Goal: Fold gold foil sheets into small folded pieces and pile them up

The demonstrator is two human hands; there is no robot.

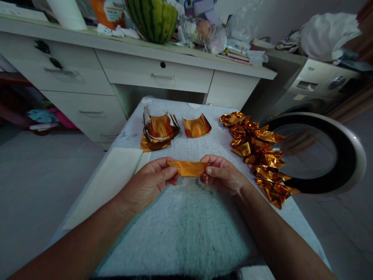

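Note:
Between my two hands is a folded piece of gold foil paper (190, 169), flat and boat-shaped, held up above the cloth-covered table. My left hand (159, 175) pinches its left end, thumb in front. At its right end my right hand (221, 173) grips in the same way. Beyond the hands, a single curved gold foil sheet (197, 126) lies on the cloth. To the left of it is a stack of curled foil sheets (160, 126) with pale undersides. A long heap of folded shiny gold foil pieces (256, 151) runs along the table's right side.
Under the left forearm lies a pale flat board or sheet (107, 186). A white desk with drawers (163, 72) stands behind, bearing a cut watermelon (153, 19), a paper roll (67, 13) and plastic bags. The open round washing machine door (317, 151) juts close to the table's right edge.

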